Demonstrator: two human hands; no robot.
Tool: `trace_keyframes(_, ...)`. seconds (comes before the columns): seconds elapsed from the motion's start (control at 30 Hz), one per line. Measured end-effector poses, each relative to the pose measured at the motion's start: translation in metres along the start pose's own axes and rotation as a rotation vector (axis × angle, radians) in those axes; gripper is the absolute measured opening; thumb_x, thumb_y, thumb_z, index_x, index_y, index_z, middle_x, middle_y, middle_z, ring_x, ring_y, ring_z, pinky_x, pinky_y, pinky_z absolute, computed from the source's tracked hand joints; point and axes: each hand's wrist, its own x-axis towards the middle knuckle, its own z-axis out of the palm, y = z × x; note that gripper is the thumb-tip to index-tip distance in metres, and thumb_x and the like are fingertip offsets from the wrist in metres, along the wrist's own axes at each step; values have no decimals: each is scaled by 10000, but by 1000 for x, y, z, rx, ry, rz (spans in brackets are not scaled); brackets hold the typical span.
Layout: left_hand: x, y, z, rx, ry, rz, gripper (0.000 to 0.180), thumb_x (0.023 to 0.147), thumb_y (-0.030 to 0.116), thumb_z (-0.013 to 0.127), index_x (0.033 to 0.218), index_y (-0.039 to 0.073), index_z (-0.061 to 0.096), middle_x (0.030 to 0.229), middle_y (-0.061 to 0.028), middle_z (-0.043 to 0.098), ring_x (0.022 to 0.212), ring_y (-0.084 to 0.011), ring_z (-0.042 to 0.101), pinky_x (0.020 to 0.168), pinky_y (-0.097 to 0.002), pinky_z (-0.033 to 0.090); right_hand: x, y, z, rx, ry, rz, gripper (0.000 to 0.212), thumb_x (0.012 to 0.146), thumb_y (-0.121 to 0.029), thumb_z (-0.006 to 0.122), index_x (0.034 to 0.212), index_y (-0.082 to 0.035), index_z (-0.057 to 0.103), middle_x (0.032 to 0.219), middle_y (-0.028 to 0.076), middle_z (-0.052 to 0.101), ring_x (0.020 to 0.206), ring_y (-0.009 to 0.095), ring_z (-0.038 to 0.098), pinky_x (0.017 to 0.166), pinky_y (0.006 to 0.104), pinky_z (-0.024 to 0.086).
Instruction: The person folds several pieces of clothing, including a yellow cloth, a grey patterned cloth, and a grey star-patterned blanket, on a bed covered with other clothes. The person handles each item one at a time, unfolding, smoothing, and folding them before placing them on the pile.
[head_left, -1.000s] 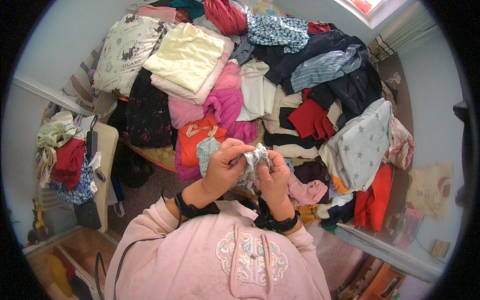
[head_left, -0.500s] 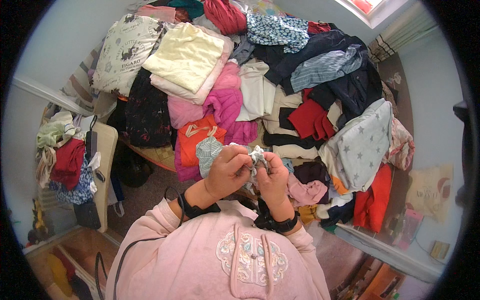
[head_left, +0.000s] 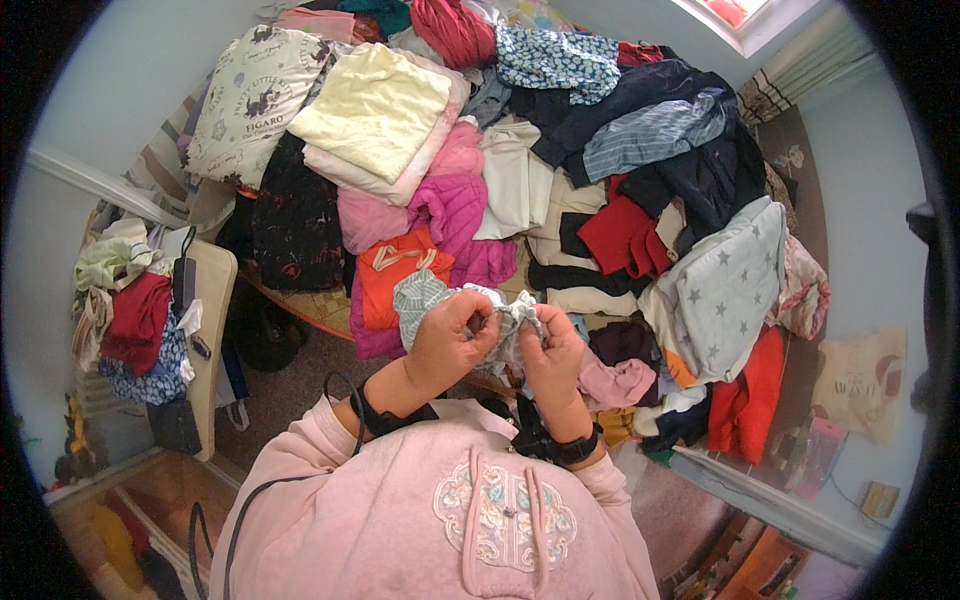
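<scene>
Up in front of my chest, my left hand (head_left: 452, 338) and my right hand (head_left: 553, 352) pinch the gathered, ruffled edge of a pale grey-green and white cloth garment (head_left: 420, 297). A bunched part of it stretches between my fingertips, and a striped part bulges out left of my left hand. Both hands are closed on it, and its full shape is hidden behind them. Just beyond my left hand lie an orange cloth bag (head_left: 392, 275) with pale straps and a magenta quilted jacket (head_left: 480, 225). A pink cloth (head_left: 618, 382) lies close to my right hand.
Folded clothes and bedding cover the bed ahead, among them a cream folded blanket (head_left: 372, 110), a printed pillow (head_left: 255, 110) and a grey star-patterned bundle (head_left: 728, 285). At left, a chair (head_left: 222, 330) carries more clothes. A black cable (head_left: 240, 540) runs along my left sleeve.
My hands have drawn slightly apart, the right one shifting a little to the right. More of the garment's gathered edge shows between my fingers.
</scene>
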Motion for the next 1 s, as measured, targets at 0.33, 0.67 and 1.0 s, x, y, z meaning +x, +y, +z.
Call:
trace_keyframes(0.33, 5, -4, -7, 345, 74, 508, 310, 643, 35, 681, 944, 82, 624, 798, -40, 561, 694, -222, 530, 657, -349, 418, -4, 6, -2, 30, -37, 1, 123, 813, -32, 590, 932, -2, 580, 708, -12, 559, 628, 34, 473, 557, 186, 410)
trace_keyframes(0.67, 2, 6, -16, -1, -126, 560, 224, 706, -9, 636, 920, 45, 601, 1042, -105, 570, 794, -247, 572, 679, -331, 462, -3, 3, -2, 237, 26, 23, 166, 859, -53, 566, 1007, 22, 574, 870, 19, 615, 743, 47, 539, 637, 171, 429)
trace_keyframes(1.0, -6, 7, -5, 86, -84, 459, 193, 740, -26, 602, 931, -7, 586, 1057, -154, 571, 900, -285, 597, 744, -312, 501, -9, -3, -6, -157, -81, -282, 320, 668, 94, 531, 965, -10, 593, 881, 157, 632, 775, 261, 635, 670, 295, 487)
